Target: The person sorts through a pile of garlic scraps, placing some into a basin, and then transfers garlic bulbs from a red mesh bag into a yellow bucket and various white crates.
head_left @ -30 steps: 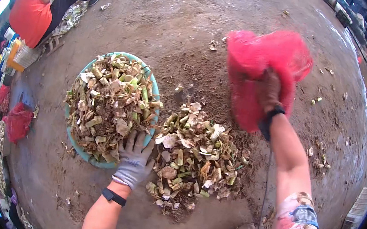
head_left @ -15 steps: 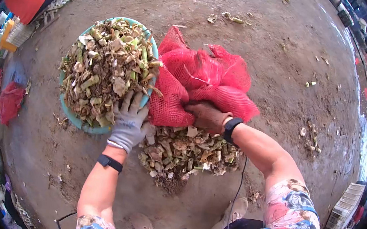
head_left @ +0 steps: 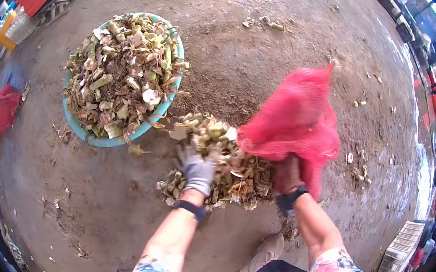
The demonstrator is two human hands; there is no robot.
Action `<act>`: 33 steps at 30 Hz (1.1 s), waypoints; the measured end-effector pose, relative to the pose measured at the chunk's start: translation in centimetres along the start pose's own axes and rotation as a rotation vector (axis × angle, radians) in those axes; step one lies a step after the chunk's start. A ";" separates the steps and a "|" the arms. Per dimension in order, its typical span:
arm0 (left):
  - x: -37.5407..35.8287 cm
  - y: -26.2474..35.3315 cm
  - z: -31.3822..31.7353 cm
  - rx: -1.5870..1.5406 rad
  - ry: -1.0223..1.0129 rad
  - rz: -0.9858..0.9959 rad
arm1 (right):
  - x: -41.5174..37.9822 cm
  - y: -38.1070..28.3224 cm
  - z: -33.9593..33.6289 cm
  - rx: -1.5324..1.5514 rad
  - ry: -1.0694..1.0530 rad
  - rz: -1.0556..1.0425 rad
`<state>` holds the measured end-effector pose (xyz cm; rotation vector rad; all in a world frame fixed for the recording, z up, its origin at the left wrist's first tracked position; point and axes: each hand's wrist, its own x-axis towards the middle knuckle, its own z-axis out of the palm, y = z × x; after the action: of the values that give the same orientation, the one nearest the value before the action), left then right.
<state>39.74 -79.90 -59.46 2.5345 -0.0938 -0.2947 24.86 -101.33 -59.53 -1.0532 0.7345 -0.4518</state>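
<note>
your right hand (head_left: 287, 175) has its grip closed on the red bag (head_left: 299, 110); your open left hand (head_left: 199, 172), sweeping hard, could scatter scraps (head_left: 249, 181).

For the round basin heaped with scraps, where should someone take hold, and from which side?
I'd take the basin by its rim, two-handed, from the near side: one hand at the near left, the other at the right. The rim shows bare there, while scraps overhang its upper left; the high heap suggests keeping it level.
</note>
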 end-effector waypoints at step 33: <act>20.3 3.5 -27.3 0.110 0.329 0.195 | 9.5 -13.0 45.0 -0.009 -0.424 -0.221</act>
<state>65.76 -70.60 -39.30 2.6197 -0.2324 0.2101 64.31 -85.65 -37.62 -1.1951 0.2454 -0.3952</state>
